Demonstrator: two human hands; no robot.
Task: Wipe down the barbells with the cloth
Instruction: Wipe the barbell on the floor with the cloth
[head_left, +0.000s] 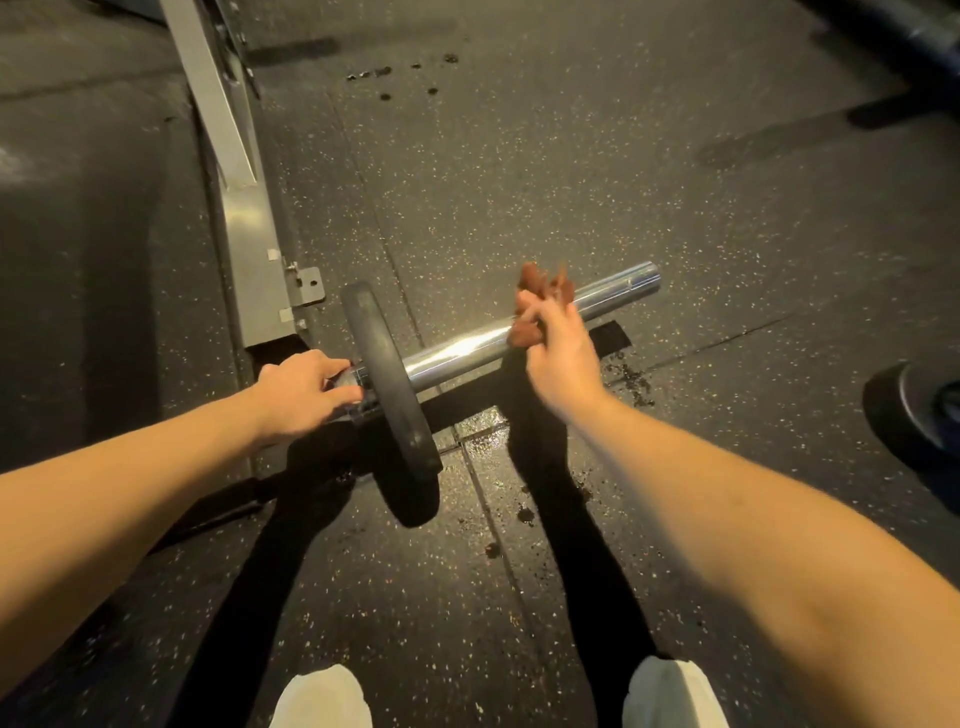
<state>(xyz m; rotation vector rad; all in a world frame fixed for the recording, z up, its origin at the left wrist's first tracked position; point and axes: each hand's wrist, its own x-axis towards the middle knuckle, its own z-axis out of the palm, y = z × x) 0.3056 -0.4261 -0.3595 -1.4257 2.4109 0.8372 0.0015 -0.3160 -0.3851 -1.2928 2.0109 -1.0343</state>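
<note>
No text, brand, number or sign can be read anywhere. Two small pale tags sit on the grey metal frame, at about ten o'clock from the black weight plate, but they are too small to make out.

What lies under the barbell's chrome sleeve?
Under the chrome sleeve you can see the speckled rubber floor, the bar's dark shadow and a wet patch. The right hand, gripping the brown cloth at the sleeve, covers the floor directly beneath it.
</note>
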